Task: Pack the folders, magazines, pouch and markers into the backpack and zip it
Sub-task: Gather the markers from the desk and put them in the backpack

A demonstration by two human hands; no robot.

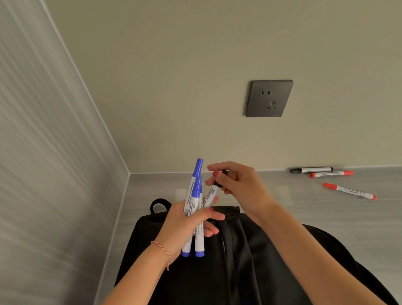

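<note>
The grey counter [401, 226] ran into a corner, closed off by a streaked grey wall [25, 152] on the left and a beige wall [205, 47] at the back, where a dark socket plate [269, 98] sat. A black backpack [214, 281] took up the near middle of the counter, its carry loop [159, 205] pointing toward the corner; only a narrow strip of counter lay between the bag and the left wall. To the right the surface was open, broken only by three loose markers near the back wall: a black marker [311, 169] closest to the wall, a red marker [331, 173] just beside it, and a second red marker [349, 191] lying apart and nearer, at an angle.

Whether the backpack's main compartment was open could not be told; a long fold ran down its middle, and nothing inside it showed.

The left hand [187, 225], a braided bracelet [163, 252] on its wrist, hovered above the bag with its fingers closed around two blue markers [193, 205], caps pointing up. The right hand [238, 185] was just beside it, fingers pinched on the dark cap end of another marker [212, 193], whose white barrel slanted down to the left hand.
</note>
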